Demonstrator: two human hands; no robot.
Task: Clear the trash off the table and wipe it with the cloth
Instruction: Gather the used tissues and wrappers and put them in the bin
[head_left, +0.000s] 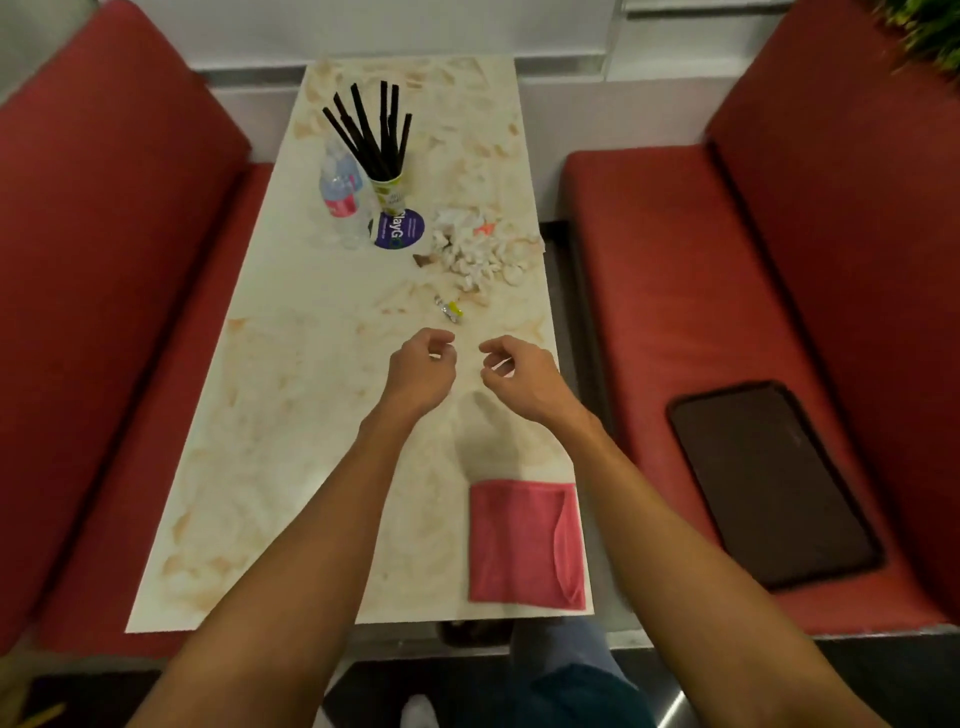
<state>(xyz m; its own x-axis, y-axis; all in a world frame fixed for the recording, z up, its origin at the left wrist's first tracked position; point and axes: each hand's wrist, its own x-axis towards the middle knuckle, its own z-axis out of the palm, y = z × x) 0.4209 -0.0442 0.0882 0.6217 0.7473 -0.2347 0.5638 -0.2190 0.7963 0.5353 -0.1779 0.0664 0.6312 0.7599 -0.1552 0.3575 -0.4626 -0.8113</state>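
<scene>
The head camera looks down on a long pale surface (291, 415) with tan marbling, set between two red benches, one on the left (104, 260) and one on the right (701, 312).

Both bare forearms reach forward over the near half. The left hand (423, 364) and the right hand (514, 374) hang side by side above the middle of the surface, a small gap between them. The fingers of each are loosely curled inward, and neither has hold of anything I can make out.

Just beyond the hands lies a small yellow and silver wrapper (449, 307). Farther on, toward the right edge, sits a heap of crumpled white tissue (478, 249), with a small brown scrap (423, 260) at its left side.

A folded pink cloth (524, 543) lies flat at the near right corner of the surface, beside the right forearm and untouched.

At the far left stand a clear water bottle (340, 192) and a paper cup (387, 187) full of black straws (371, 130). A round purple lid (399, 228) lies just in front of the cup.

A dark flat rectangular object (769, 483) rests on the seat of the right bench. Green leaves (930, 26) show at the top right corner.
</scene>
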